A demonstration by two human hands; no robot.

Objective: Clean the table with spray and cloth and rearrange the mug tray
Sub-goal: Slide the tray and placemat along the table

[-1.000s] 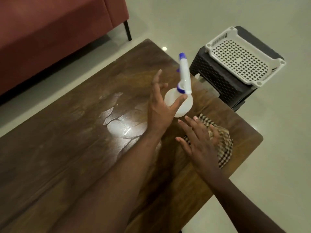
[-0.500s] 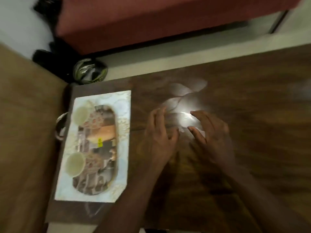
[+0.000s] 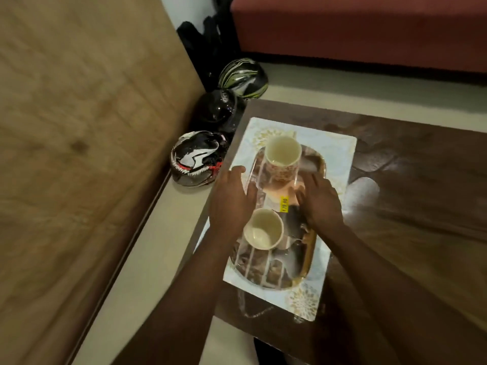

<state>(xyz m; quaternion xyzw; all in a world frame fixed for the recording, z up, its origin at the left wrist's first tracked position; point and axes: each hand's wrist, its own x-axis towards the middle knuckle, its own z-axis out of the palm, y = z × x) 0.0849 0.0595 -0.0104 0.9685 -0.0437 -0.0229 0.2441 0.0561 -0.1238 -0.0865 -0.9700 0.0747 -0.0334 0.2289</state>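
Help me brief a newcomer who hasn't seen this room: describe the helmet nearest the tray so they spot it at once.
Start at the dark wooden table and its tray of mugs. On the floor off the table's left edge lie three helmets; the nearest helmet lies beside the left hand. It alone is black with white and red graphics.
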